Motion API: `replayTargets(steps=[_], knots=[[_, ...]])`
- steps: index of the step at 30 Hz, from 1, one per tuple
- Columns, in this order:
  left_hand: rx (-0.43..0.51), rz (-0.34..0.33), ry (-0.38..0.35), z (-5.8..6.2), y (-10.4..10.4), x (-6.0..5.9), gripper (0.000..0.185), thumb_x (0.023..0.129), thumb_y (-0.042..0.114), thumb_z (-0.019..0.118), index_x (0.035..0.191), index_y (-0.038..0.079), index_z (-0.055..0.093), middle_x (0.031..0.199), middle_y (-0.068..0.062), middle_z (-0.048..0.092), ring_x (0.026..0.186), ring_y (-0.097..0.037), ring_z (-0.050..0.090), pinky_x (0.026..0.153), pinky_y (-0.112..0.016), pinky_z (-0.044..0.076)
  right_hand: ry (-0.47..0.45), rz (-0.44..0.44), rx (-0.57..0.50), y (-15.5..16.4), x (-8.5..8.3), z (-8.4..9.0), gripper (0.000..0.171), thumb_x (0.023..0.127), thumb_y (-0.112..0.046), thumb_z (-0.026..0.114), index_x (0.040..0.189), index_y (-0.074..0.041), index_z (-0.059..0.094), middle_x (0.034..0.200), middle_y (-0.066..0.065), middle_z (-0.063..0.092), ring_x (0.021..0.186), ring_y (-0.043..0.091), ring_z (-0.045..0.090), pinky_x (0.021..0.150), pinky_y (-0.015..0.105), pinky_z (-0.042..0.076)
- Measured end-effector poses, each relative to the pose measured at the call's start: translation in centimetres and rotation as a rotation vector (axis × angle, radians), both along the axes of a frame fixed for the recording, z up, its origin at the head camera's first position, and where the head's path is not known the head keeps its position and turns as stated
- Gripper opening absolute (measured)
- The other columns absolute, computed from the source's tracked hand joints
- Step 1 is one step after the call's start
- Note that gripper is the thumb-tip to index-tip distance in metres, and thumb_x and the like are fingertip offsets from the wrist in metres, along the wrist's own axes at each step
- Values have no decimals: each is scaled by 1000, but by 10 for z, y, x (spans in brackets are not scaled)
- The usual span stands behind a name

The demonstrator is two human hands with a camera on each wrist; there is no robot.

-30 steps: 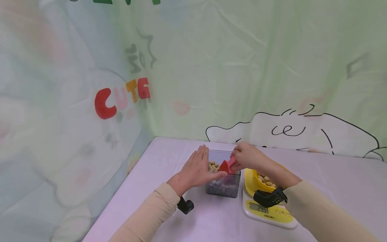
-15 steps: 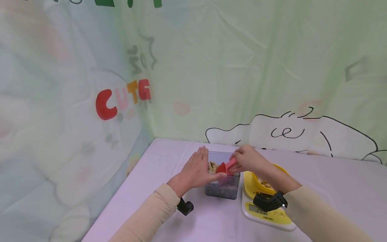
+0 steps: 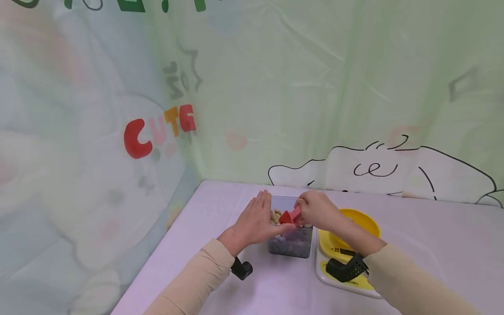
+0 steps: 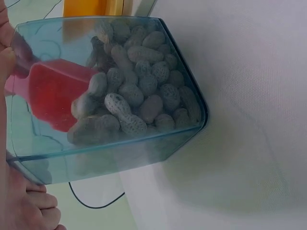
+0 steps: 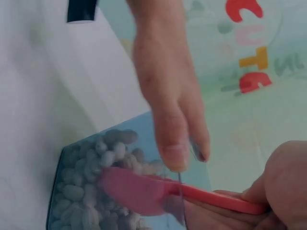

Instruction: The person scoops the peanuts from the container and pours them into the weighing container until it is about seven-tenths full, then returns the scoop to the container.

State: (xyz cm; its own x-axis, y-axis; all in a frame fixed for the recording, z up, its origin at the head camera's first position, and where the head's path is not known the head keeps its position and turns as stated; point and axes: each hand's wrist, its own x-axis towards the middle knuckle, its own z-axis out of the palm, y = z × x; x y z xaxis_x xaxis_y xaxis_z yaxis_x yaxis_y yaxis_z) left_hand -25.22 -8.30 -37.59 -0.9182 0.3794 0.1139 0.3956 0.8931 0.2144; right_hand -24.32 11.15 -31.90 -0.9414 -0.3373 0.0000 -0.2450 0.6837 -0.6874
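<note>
A clear, blue-tinted plastic box [image 3: 289, 250] stands on the table, part filled with unshelled peanuts [image 4: 139, 91]. My left hand [image 3: 253, 222] lies against its left side with fingers straight, the thumb reaching along the front rim. By its handle, my right hand [image 3: 318, 210] grips a red scoop [image 3: 289, 216], and the scoop's head is down inside the box. In the left wrist view the scoop [image 4: 57, 91] shows through the wall with its mouth right at the peanuts. The right wrist view shows the left thumb [image 5: 175, 155] at the rim above the scoop.
Right of the box is a yellow and white kitchen scale [image 3: 328, 280] bearing a yellow bowl [image 3: 364, 221]. My right forearm passes over both, and a black wrist strap [image 3: 346, 267] covers the scale's display. A printed curtain [image 3: 252, 109] hangs behind the table.
My right hand and the scoop have shifted slightly left within the box. More of the yellow bowl's rim shows, while the scale's display has become hidden. The left hand stays in place.
</note>
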Motion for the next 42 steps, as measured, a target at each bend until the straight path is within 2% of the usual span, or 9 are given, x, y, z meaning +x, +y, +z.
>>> replayTargets(steps=[6, 13, 15, 17, 22, 24, 29, 36, 42], knots=[[-28, -3, 19, 2, 0, -1, 114, 84, 81, 45, 156, -3, 19, 164, -19, 21, 153, -30, 21, 123, -44, 26, -125, 30, -68, 3, -4, 3, 31, 103, -6, 39, 109, 11, 64, 92, 18, 69, 76, 20, 71, 73, 35, 62], [-7, -2, -7, 4, -3, -4, 114, 84, 81, 46, 156, -3, 18, 165, -19, 18, 154, -30, 18, 125, -43, 23, 101, 117, 37, -7, 5, -1, 21, 101, -2, 48, 104, 6, 67, 91, 12, 70, 73, 14, 64, 69, 28, 61], [4, -3, -11, 3, -3, -5, 115, 84, 81, 46, 156, -3, 18, 165, -19, 18, 154, -30, 17, 125, -43, 22, 128, 114, 48, -7, 5, -2, 21, 101, -2, 48, 104, 5, 67, 91, 11, 70, 73, 13, 62, 69, 27, 61], [5, -6, -6, 2, -3, -6, 115, 84, 82, 46, 156, -3, 18, 165, -19, 19, 154, -30, 18, 125, -43, 23, 72, 92, 3, -5, 3, -3, 23, 101, -3, 46, 104, 6, 67, 91, 13, 70, 73, 15, 64, 70, 29, 61], [-13, -6, -4, 0, -2, -3, 115, 83, 83, 45, 156, -3, 19, 165, -18, 20, 154, -30, 19, 124, -44, 25, -191, 26, -186, 5, -3, -6, 31, 105, -7, 39, 111, 12, 63, 94, 19, 71, 79, 23, 73, 76, 34, 62], [-15, -2, -10, 1, -2, -1, 115, 83, 82, 45, 156, -2, 19, 165, -17, 19, 154, -30, 19, 124, -44, 25, -235, 6, -228, 7, -5, -7, 33, 106, -8, 38, 114, 13, 62, 94, 19, 71, 80, 24, 74, 76, 34, 62], [1, 1, -25, 2, -1, 0, 116, 83, 83, 45, 157, -2, 17, 165, -17, 17, 154, -29, 17, 125, -43, 22, -265, -45, -288, 6, -7, -9, 35, 107, -10, 36, 119, 15, 59, 94, 22, 71, 81, 24, 74, 76, 34, 62], [2, -4, -22, 4, -2, -2, 115, 84, 82, 44, 157, -3, 16, 165, -18, 16, 155, -29, 16, 125, -43, 21, -250, -49, -233, 1, -4, -7, 35, 107, -11, 38, 123, 12, 59, 97, 18, 69, 80, 18, 70, 78, 32, 62], [15, -10, -54, 3, 0, -1, 116, 83, 82, 45, 157, -2, 14, 166, -17, 14, 155, -28, 14, 126, -42, 20, -307, -53, -302, 10, -3, -9, 37, 107, -11, 37, 126, 13, 56, 98, 19, 70, 84, 22, 73, 79, 32, 62]])
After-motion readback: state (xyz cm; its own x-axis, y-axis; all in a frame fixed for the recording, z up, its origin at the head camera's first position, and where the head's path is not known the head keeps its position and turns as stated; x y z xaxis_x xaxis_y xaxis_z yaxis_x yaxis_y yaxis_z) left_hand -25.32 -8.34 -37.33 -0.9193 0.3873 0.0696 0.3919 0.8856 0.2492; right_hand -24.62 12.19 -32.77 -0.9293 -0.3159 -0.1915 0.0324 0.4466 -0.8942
